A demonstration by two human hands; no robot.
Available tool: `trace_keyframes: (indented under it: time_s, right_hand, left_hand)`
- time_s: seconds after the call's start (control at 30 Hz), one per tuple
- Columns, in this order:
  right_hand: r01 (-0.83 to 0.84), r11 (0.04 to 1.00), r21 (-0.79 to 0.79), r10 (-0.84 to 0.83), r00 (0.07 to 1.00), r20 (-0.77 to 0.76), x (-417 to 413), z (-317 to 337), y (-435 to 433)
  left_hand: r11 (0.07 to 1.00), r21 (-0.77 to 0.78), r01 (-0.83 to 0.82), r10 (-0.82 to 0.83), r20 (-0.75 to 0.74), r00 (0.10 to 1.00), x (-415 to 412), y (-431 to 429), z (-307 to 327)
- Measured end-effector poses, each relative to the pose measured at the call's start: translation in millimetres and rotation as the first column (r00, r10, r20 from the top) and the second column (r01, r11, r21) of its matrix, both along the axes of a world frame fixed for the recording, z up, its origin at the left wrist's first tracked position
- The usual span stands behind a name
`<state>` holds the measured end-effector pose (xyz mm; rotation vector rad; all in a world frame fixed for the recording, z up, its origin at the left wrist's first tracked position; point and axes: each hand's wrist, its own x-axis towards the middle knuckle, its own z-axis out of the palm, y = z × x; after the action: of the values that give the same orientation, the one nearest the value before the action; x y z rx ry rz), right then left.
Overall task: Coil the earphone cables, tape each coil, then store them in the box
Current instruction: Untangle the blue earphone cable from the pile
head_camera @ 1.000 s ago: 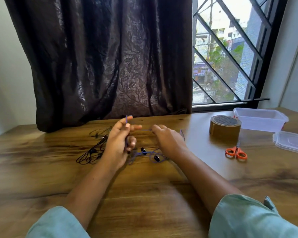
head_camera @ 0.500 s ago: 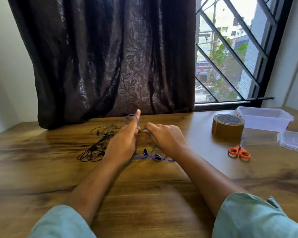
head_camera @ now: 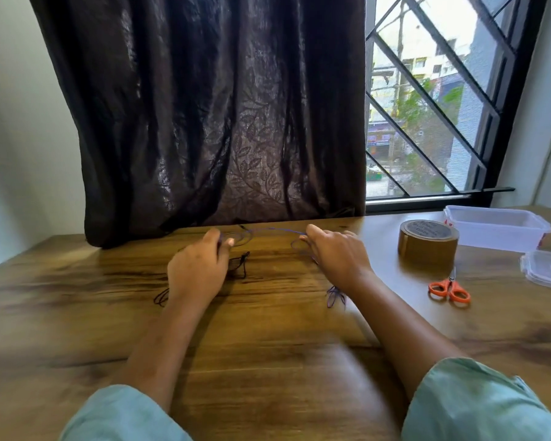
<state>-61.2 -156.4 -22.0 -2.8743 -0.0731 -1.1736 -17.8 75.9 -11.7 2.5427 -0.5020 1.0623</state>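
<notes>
A thin blue earphone cable (head_camera: pixel 274 231) stretches taut between my two hands above the wooden table (head_camera: pixel 268 345). My left hand (head_camera: pixel 198 272) pinches one end, with small loops around its fingers. My right hand (head_camera: pixel 334 256) grips the other part, and the cable's loose end (head_camera: pixel 334 296) hangs below its wrist. A black earphone cable (head_camera: pixel 237 268) lies tangled on the table, mostly hidden behind my left hand. A roll of brown tape (head_camera: pixel 427 241) stands to the right. The clear plastic box (head_camera: pixel 497 227) sits open at the far right.
Orange-handled scissors (head_camera: pixel 449 289) lie in front of the tape. The box's clear lid (head_camera: pixel 546 272) rests at the right edge. A dark curtain (head_camera: pixel 204 122) hangs against the table's far edge, beside a barred window (head_camera: pixel 433 106).
My hands have moved apart, pulling the blue cable straight between them. The right hand has shifted right, dragging the cable's loose end off the table's middle. The view has tilted slightly.
</notes>
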Motion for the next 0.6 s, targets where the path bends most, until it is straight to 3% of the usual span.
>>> trace_keyframes:
  time_s: [0.1, 0.17, 0.23, 0.3, 0.37, 0.47, 0.53, 0.6]
  right_hand:
    - [-0.076, 0.997, -0.017, 0.076, 0.997, 0.008, -0.8, 2.2, 8.5]
    - [-0.17, 0.984, -0.055, 0.17, 0.985, -0.013, -1.3, 1.7, 16.9]
    - [-0.259, 0.961, -0.097, 0.256, 0.966, -0.045, -1.4, 2.1, 25.3]
    - [-0.319, 0.941, -0.117, 0.312, 0.947, -0.074, -0.9, 0.4, 33.5]
    - [-0.358, 0.927, -0.114, 0.347, 0.932, -0.104, -1.1, -1.3, 38.0]
    - [-0.366, 0.923, -0.12, 0.352, 0.928, -0.123, -3.4, 0.2, 33.8]
    - [-0.319, 0.944, -0.09, 0.308, 0.945, -0.111, -4.6, 4.2, 23.7]
    - [-0.253, 0.966, -0.054, 0.248, 0.965, -0.087, -7.2, 7.9, 11.4]
  left_hand:
    - [0.977, -0.033, 0.209, -0.209, 0.01, 0.978, -11.8, -18.0, 1.6]
    - [0.928, -0.121, 0.351, -0.363, -0.098, 0.927, -21.1, -31.5, -2.2]
    - [0.84, -0.305, 0.449, -0.529, -0.27, 0.805, -26.6, -41.0, -6.9]
    - [0.723, -0.487, 0.49, -0.667, -0.307, 0.679, -26.5, -46.7, -13.7]
    - [0.63, -0.632, 0.452, -0.707, -0.224, 0.671, -24.5, -50.5, -16.4]
    - [0.44, -0.862, 0.252, -0.715, -0.166, 0.68, -17.7, -50.4, -13.4]
    - [0.298, -0.947, 0.118, -0.734, -0.149, 0.663, -11.2, -44.8, -9.3]
    - [0.219, -0.976, 0.009, -0.733, -0.158, 0.662, -4.7, -36.9, -6.8]
